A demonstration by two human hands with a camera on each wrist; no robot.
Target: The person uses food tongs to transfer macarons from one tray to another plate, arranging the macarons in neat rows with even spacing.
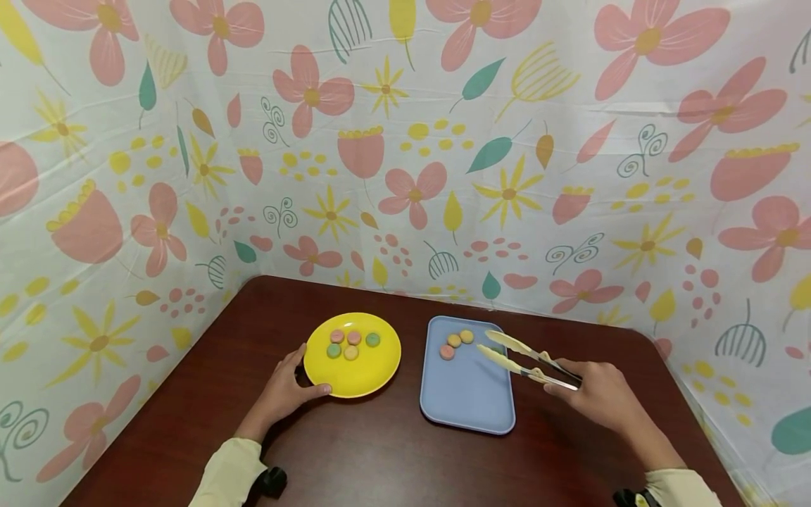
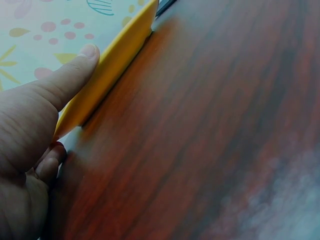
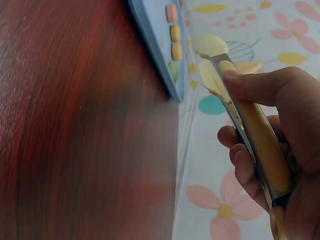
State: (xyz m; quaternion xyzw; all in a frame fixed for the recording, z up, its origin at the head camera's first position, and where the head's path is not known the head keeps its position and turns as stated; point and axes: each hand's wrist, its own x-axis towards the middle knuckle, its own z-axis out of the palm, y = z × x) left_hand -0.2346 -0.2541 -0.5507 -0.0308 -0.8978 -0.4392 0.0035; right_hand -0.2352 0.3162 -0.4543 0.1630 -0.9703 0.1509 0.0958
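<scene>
On the left, my left hand (image 1: 288,387) holds the rim of a round yellow plate (image 1: 367,379). Its thumb lies along the edge in the left wrist view, with the other fingers partly hidden. Several pink, green and yellow macarons (image 1: 351,353) sit on the plate. My right hand (image 1: 598,394) grips metal tongs (image 1: 510,363) with cream tips, their arms spread apart. The tips hover over the right side of a blue tray (image 1: 465,398). One pink macaron (image 1: 446,352) and two yellow macarons (image 1: 454,341) lie there, and a green macaron (image 3: 173,71) is mostly hidden behind the tongs in the head view.
Plate and tray stand side by side on a dark brown wooden table (image 1: 355,451), a gap between them. A flower-printed cloth (image 1: 412,246) hangs behind the table and along its sides.
</scene>
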